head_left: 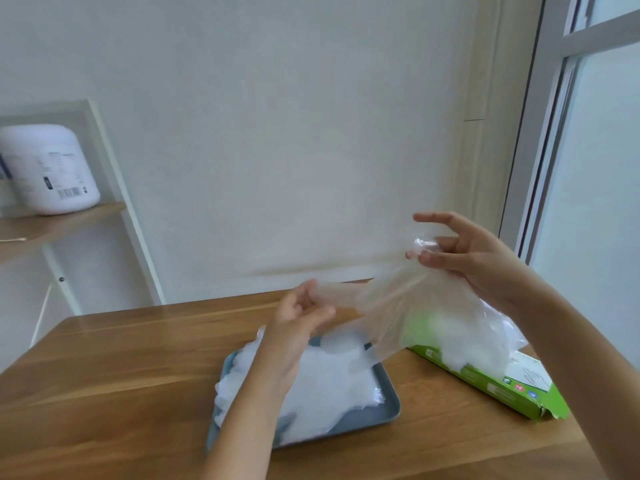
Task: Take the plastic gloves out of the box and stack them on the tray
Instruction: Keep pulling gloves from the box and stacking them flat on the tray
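A clear plastic glove [408, 306] hangs in the air above the table, stretched between both hands. My right hand [464, 258] pinches its upper end between thumb and fingers. My left hand [301, 310] grips its other end, lower and to the left. Below lies a blue-grey tray [384, 412] with a pile of clear gloves [318, 386] spread on it. The green glove box [491, 379] lies on the table to the right of the tray, with more gloves bulging from its top opening.
The wooden table [121, 382] stands against a white wall. At the left, a wooden shelf [52, 223] on a white frame carries a white appliance [48, 168]. A window frame [554, 133] runs along the right side.
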A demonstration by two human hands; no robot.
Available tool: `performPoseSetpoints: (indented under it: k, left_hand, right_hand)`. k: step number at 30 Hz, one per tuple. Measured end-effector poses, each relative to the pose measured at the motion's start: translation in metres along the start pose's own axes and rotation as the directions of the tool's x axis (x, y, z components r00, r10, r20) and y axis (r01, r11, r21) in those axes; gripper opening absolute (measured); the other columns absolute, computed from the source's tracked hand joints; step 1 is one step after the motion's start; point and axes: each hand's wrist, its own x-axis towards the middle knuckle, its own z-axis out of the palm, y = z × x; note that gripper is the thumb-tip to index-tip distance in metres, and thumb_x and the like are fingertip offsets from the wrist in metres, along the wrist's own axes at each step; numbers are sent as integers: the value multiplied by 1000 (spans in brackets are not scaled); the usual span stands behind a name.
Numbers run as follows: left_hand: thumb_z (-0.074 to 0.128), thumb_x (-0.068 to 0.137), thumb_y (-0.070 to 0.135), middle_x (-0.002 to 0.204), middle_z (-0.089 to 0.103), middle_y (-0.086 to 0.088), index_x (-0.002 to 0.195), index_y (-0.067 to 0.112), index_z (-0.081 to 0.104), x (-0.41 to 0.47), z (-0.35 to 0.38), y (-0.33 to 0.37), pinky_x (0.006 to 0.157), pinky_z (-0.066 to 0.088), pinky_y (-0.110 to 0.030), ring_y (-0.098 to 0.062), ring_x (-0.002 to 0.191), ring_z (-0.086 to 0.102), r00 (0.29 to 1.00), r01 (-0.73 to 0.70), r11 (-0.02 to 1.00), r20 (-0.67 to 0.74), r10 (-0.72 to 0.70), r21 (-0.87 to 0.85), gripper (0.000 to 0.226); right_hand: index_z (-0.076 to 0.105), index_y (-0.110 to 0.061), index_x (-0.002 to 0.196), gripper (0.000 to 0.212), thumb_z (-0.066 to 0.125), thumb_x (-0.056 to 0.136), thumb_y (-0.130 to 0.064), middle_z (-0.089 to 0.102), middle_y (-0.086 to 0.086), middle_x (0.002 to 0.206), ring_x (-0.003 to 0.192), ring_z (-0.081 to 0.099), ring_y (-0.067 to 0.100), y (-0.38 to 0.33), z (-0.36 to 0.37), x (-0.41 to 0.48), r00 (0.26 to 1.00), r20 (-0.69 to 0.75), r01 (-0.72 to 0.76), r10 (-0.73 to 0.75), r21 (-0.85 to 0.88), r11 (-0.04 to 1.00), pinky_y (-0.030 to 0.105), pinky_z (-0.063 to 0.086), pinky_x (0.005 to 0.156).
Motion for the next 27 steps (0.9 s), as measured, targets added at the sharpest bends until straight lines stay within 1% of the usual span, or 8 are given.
performPoseSetpoints:
  k: [2,4,8,13,17,20,24,27]
  left_hand:
    - [73,84,11,123,58,8,130,28,50,2,-15,20,92,42,-20,-5,113,55,989,-123,976,-65,136,179,55]
    - [82,70,38,136,47,21,132,44,42,3,-23,39,93,34,-13,6,127,41,974,-227,899,87,210,373,74]
    - [82,60,48,133,57,19,131,38,51,0,-16,52,105,38,-27,3,129,45,899,-230,856,438,5,463,79]
    - [79,77,19,83,70,9,86,21,70,-5,-14,47,81,45,-21,-7,84,64,862,-126,903,496,-106,412,12]
    - [77,78,21,70,50,1,76,-3,57,-2,-26,48,69,37,-18,-8,68,48,849,-128,893,514,-127,432,32]
    - [78,79,18,66,48,7,70,7,54,0,-36,51,64,36,-17,-6,63,45,841,-127,871,517,-159,474,28]
    - [84,63,40,65,47,4,66,15,55,11,-52,47,61,36,-24,-11,62,44,876,-122,807,445,-186,578,39]
    - [82,70,40,58,44,8,59,23,48,19,-62,46,57,31,-22,-8,56,38,891,-124,766,411,-194,631,39]
  right_hand:
    - [53,-23,127,58,72,76,-3,74,7,88,79,64,12,-7,16,5,996,89,5,13,-194,981,23,45,73]
    - [51,-27,129,57,67,83,1,75,7,91,88,67,16,-13,34,11,971,234,32,47,-325,945,28,47,83]
    - [45,-36,135,62,65,87,-1,74,4,95,93,68,16,-27,68,19,878,462,90,126,-418,904,26,51,86]
    - [33,-40,143,79,64,86,4,68,3,115,74,63,16,-35,83,25,803,584,131,119,-367,921,24,50,76]
    - [24,-52,142,96,73,78,-1,60,-12,127,55,34,10,-35,77,29,832,542,159,123,-444,882,14,42,63]
    - [23,-50,142,103,87,65,-27,65,-14,114,57,50,-3,-31,73,36,872,416,106,258,-676,729,14,40,70]
    - [57,-34,115,63,88,60,-30,66,-15,68,57,53,-5,-19,70,46,847,317,27,426,-826,562,20,38,67]
    - [71,-28,80,24,88,63,-24,65,-15,59,52,52,-4,-6,72,50,846,328,32,422,-819,572,18,38,59]
